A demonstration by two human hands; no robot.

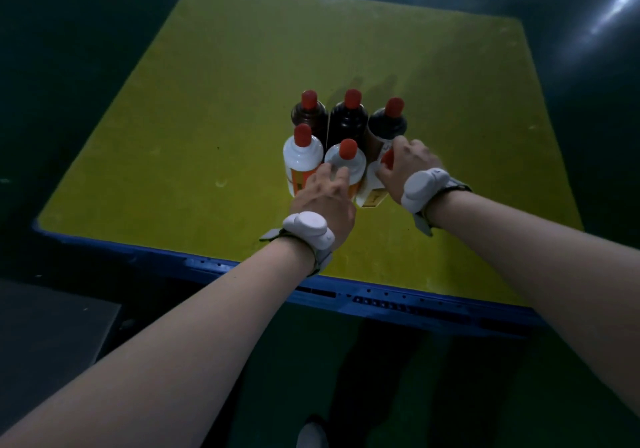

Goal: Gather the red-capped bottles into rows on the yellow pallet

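Note:
Several red-capped bottles stand upright in two rows near the middle of the yellow pallet (207,101). The back row has three dark bottles (347,122). In front stand a white bottle (302,156) at the left, a second white bottle (346,165) in the middle and a third white bottle (372,188) at the right. My left hand (323,198) lies against the middle white bottle, fingers on its shoulder. My right hand (408,165) wraps the right white bottle just under its cap and hides most of it. Both wrists wear white bands.
The pallet has a blue rim (381,295) along its near edge, and dark green floor (450,395) surrounds it. A dark grey slab (48,336) lies at the lower left. A white shoe tip (311,435) shows at the bottom edge.

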